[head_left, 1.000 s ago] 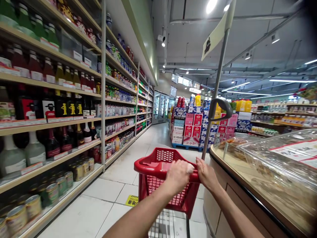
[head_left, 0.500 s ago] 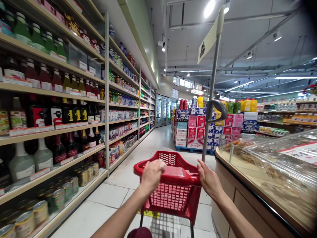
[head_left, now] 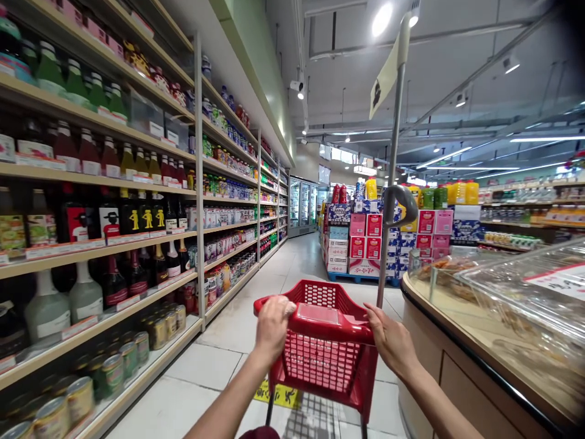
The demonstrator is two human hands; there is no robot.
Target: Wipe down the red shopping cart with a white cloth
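Observation:
A red plastic shopping cart (head_left: 322, 360) stands right in front of me, its basket walls full of holes. My left hand (head_left: 273, 326) is closed over the left part of its handle, with a bit of something white at the thumb side. At the handle's right end, my right hand (head_left: 392, 335) wraps round the bar, thumb on top. A grey metal pole (head_left: 392, 146) rises from the cart's right side, bearing a dark grey hook (head_left: 404, 206) and a pale sign (head_left: 384, 82) near its top.
Shelves of bottles and cans (head_left: 137, 238) line the left side. To the right curves a counter (head_left: 423, 311) with clear plastic food boxes (head_left: 525, 292). Stacked drink cartons (head_left: 365, 235) stand ahead on a blue pallet (head_left: 351, 277). A yellow floor sticker (head_left: 286, 395) lies below the cart.
My left hand has come down onto the handle from just above it and shifted slightly left. The cart sits a little further right in view, and more of the yellow floor sticker shows.

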